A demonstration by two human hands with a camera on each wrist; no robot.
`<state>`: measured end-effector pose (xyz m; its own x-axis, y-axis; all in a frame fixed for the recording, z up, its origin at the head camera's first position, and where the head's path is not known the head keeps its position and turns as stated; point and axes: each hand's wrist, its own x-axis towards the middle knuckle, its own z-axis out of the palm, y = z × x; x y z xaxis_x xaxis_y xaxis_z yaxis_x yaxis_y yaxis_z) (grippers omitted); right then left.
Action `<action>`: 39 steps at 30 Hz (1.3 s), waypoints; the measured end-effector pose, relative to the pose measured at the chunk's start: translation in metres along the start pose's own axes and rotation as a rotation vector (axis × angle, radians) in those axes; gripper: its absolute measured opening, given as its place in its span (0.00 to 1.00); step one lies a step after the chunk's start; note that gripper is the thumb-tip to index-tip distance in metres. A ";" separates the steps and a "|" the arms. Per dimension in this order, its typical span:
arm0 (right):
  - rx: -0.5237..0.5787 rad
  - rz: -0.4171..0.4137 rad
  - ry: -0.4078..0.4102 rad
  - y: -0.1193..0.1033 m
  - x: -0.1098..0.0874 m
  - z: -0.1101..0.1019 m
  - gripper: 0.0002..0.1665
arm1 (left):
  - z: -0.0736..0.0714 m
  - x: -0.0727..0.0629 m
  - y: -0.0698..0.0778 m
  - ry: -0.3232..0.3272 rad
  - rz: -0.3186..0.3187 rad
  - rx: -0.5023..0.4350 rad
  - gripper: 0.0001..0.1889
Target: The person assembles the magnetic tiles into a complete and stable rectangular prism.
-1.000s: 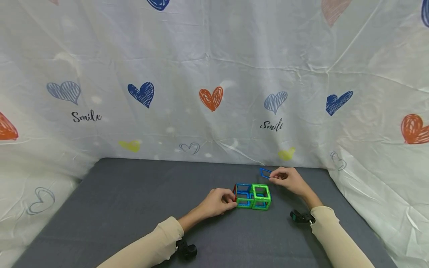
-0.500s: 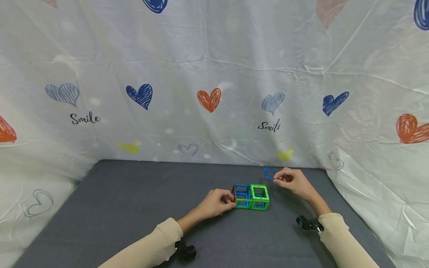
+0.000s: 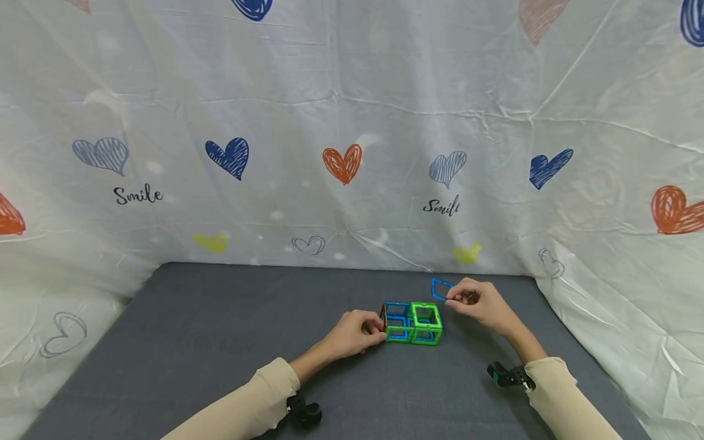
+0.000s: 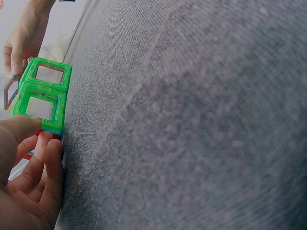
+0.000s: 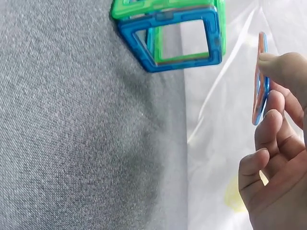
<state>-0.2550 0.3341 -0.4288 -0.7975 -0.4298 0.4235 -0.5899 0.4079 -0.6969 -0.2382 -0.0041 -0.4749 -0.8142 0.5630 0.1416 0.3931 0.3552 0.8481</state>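
Note:
On the grey cloth stands an open-frame block of magnetic tiles [image 3: 412, 324], green and blue, with a red tile at its left end. My left hand [image 3: 357, 332] grips that red end, its thumb overlapping the green front face in the left wrist view. The block's green squares [image 4: 41, 103] show there as two side by side. Behind and right of the block, my right hand [image 3: 481, 302] pinches a blue square magnetic tile [image 3: 439, 289] between thumb and fingers. Seen edge-on in the right wrist view, this tile [image 5: 260, 79] has blue and orange sides and is apart from the block [image 5: 172, 40].
A dark grey cloth [image 3: 220, 342] covers the table, and a white curtain printed with hearts [image 3: 275, 122] hangs along its back edge and sides. Black wrist cameras [image 3: 304, 412] sit under both sleeves.
My right hand has shifted slightly right and a little lower with the blue magnetic tile, whose tilt has changed slightly. My left hand stays on the block, which has not visibly moved.

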 end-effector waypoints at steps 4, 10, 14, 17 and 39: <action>-0.004 -0.019 -0.003 -0.004 0.000 0.003 0.11 | 0.000 0.000 0.000 -0.002 0.000 0.001 0.04; -0.020 -0.037 -0.022 -0.011 0.002 0.008 0.10 | 0.000 0.000 0.000 -0.004 0.008 0.002 0.04; -0.028 -0.061 -0.033 -0.015 0.005 0.013 0.10 | 0.000 0.000 0.000 -0.005 0.011 0.002 0.04; -0.036 -0.062 -0.044 -0.020 0.007 0.017 0.09 | 0.000 0.000 0.001 -0.004 0.010 0.006 0.04; -0.063 -0.091 -0.136 -0.041 0.018 0.048 0.07 | 0.000 -0.001 0.001 0.003 0.009 0.010 0.04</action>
<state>-0.2387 0.2708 -0.4204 -0.7182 -0.5708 0.3981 -0.6692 0.4096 -0.6200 -0.2373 -0.0042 -0.4740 -0.8119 0.5639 0.1510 0.4047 0.3573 0.8418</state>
